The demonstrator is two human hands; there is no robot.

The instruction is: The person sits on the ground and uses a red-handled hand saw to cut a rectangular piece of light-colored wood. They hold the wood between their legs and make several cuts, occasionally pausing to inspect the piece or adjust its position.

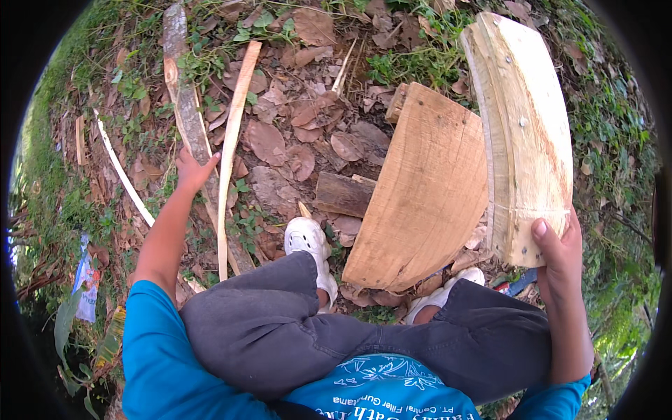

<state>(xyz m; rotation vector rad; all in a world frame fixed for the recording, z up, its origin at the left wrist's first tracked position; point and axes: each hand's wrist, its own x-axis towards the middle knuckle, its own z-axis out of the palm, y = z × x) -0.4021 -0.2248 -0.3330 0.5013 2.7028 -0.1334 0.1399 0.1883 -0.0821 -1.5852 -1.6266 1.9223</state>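
A: Item one. Left hand [190, 168], arm stretched out to the person's left, fingers curled round a long pale wood strip [231, 157] where it lies against a grey bark-covered pole [183, 105]. The thumb sticks up, apart from the rest. Strip and pole both rest on the leaf litter [294, 140], running away from the body.

B: Item two?

A: Right hand [556, 245], clamped on the lower corner of a thick sawn plank assembly [525, 126] standing on edge. The thumb presses flat on the pale face; the other fingers wrap behind and cannot be seen. A broad flat board [427, 189] leans just beside it, its lower end down between the two white shoes [308, 241].

B: Hazards, as judged?

A: Three. First: the plank assembly looks heavy and is held by one corner only. If the grip slackens, it could tip onto the right shoe or the knee under it. Second: it carries what look like nail heads on its face and rough sawn edges, so a slide through the palm could cut or splinter. Third: the strip is thin and long, held near the middle, so its far end could whip or snag in the weeds when lifted.

B: Footing?

A: Loose dry leaves, a short dark block [343, 192] near the left shoe. With both arms wide apart, a slip seems possible.
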